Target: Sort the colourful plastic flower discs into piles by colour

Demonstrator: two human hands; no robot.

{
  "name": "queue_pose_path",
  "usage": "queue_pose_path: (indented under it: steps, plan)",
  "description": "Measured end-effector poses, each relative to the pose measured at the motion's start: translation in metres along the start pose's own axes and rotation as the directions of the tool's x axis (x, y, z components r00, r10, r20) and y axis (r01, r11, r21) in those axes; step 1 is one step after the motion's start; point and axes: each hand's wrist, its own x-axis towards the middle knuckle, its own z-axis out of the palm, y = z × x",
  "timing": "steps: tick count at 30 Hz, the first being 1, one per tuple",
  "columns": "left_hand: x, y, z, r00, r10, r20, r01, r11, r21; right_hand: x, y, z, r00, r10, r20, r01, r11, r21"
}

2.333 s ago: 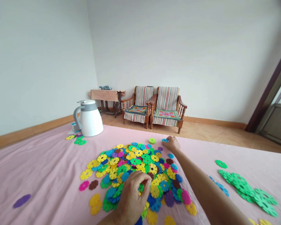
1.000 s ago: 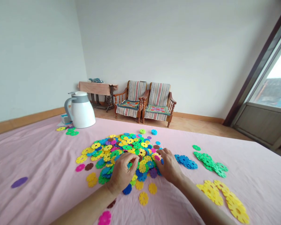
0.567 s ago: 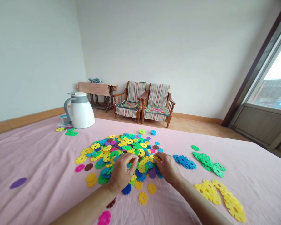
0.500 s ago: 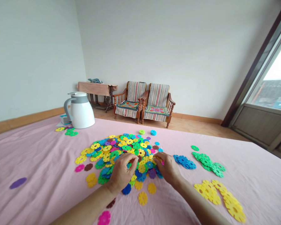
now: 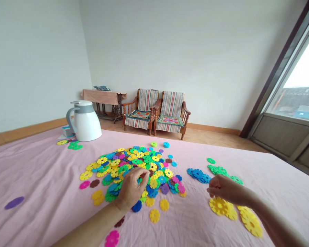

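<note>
Yellow plastic snowflake discs [image 5: 219, 206] lie in overlapping rows on the pink cloth [image 5: 193, 219], just below the right hand [image 5: 210, 188], and a second yellow row [image 5: 251, 222] sits farther right. The right fingers are curled inward, their tips turned from view, so I cannot tell whether they grip a disc. The left hand [image 5: 144, 180] is over the near side of the mixed pile [image 5: 137, 162], thumb and forefinger bent together into a ring; whether anything is pinched there cannot be made out.

The discs look light, thin and fairly stiff, probably hard to break, and smooth enough to slide over one another. The notched rim should give the best hold: thumb on one face, forefinger on the other, lifting at an edge that overhangs.

Compared with half a second earlier, the right hand has left the pile's right edge for the yellow rows, uncovering a magenta disc [image 5: 181, 187] there and covering part of the green row [image 5: 217, 169]. The left hand keeps almost the same pose and place.
</note>
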Motion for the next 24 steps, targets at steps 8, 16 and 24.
queue_pose_path:
  steps: [8, 16, 24]
  plan:
    - [0.0, 0.0, 0.0, 1.0, 0.006, 0.0, -0.006, 1.0, 0.014, 0.029, -0.057, 0.022, 0.953, -0.18, -0.243, 0.163, 0.983, -0.09]
    - [0.001, 0.004, -0.004, 1.0, 0.008, 0.005, -0.008, 1.0, 0.011, 0.072, -0.088, 0.075, 0.923, -0.251, -0.291, 0.236, 0.968, -0.087]
    - [0.001, 0.003, -0.003, 1.0, 0.0, 0.008, 0.0, 1.0, -0.002, 0.066, -0.085, 0.07, 0.875, -0.283, -0.392, 0.276, 0.958, -0.076]
